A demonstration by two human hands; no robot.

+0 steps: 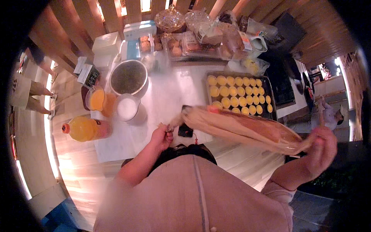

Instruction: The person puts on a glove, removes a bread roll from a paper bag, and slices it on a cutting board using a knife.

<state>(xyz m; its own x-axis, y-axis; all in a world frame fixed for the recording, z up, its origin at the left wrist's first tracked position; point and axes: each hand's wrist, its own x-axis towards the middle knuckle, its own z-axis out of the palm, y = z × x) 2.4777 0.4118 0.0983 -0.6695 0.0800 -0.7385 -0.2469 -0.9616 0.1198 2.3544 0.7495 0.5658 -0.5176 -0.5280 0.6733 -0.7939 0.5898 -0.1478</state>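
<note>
A long clear plastic bag (240, 127) of something brown, perhaps bread, stretches slantwise between my two hands above the near edge of the table. My left hand (162, 137) is closed around its narrow, twisted end. At the right, my blurred right hand (321, 153) grips the wider end, raised beyond the table edge. Under the twisted end lies a black phone-like object (185, 130) with a red beaded cord, partly covered by the bag. Behind the bag sits a dark baking tray (274, 107) with rows of yellow-filled tart shells (240, 91); the bag hides its front part.
On the white table (185, 84) stand a round tin (129, 76), a pitcher of white contents (127, 108), a cup of orange liquid (97, 98) and an orange drink bottle (82, 129). Packaged baked goods (191, 45) line the back. A person (327, 114) is far right.
</note>
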